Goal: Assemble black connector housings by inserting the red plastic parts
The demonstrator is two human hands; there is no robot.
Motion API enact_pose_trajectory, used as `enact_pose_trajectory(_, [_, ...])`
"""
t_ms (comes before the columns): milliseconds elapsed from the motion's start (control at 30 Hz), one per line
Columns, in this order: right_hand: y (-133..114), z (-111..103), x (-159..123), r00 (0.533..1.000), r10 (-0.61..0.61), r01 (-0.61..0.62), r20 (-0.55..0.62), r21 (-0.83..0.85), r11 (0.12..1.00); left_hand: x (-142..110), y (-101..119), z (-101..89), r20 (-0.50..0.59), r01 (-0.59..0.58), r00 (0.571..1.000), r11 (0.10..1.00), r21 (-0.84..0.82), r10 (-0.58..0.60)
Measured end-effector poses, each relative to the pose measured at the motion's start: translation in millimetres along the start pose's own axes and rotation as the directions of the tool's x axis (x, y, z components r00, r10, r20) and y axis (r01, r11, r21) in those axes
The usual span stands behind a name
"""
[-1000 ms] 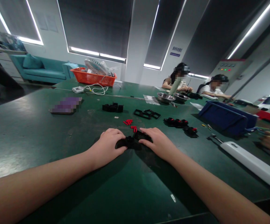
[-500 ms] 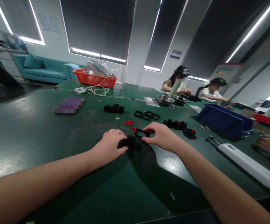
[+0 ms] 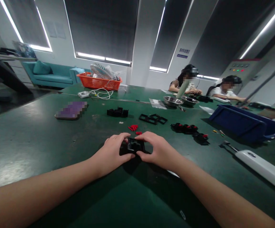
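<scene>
A black rectangular frame (image 3: 142, 147) is pinched in my right hand (image 3: 158, 149), thumb at its near side and fingers at its far side. My left hand (image 3: 113, 151) grips the left end of a small black plastic part that sits against the frame; the fingers hide much of it. The two black pieces are together just above the table, and I cannot tell whether they are joined. Beyond my fingers lie several small red pins (image 3: 134, 127). More black frames (image 3: 153, 119) lie behind them.
Black parts with red pieces (image 3: 184, 128) lie to the right, near a blue bin (image 3: 242, 125) and a white electric screwdriver-like tool (image 3: 263, 167). Black blocks (image 3: 117, 112), a purple phone-shaped object (image 3: 71, 110) and an orange basket (image 3: 99, 83) are farther back. Two people sit across the table.
My right hand has moved left, bringing the black frame against the black part in my left hand. The camera view has turned slightly left.
</scene>
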State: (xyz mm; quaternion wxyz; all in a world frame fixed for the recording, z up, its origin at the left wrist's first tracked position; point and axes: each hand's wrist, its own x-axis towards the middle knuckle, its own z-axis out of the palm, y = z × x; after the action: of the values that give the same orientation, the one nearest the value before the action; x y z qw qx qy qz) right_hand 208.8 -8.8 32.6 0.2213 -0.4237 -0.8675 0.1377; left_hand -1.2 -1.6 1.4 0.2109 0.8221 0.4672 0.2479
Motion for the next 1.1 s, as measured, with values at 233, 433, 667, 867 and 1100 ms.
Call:
enact_pose_trajectory(233, [2.4,3.6,-3.1,0.999,-0.035,0.036,-0.039,0.026,0.999,0.9,-2.8,0.0,-0.042,-0.090,0.995,0.996,-0.007,0.089])
enact_pose_trajectory(433, [5.5,2.7,-5.5,0.998,-0.019,0.022,-0.054,0.057,0.998,1.4,-4.3,0.1,-0.048,-0.115,0.992,0.993,-0.010,0.114])
enact_pose_trajectory(667, [8.7,0.0,-7.1,1.000,0.014,-0.012,-0.024,0.094,0.995,1.1,-4.4,-0.7,-0.039,-0.101,0.994,0.993,-0.065,0.099])
enact_pose_trajectory(867, [9.1,0.3,-8.0,0.999,0.023,-0.021,-0.023,0.120,0.993,0.7,-3.0,-1.2,-0.047,-0.101,0.994,0.992,-0.081,0.097])
enact_pose_trajectory(1100, [8.4,0.2,-7.5,0.999,0.035,-0.033,-0.016,0.123,0.992,0.0,-4.2,0.0,-0.032,-0.080,0.996,0.995,-0.064,0.078])
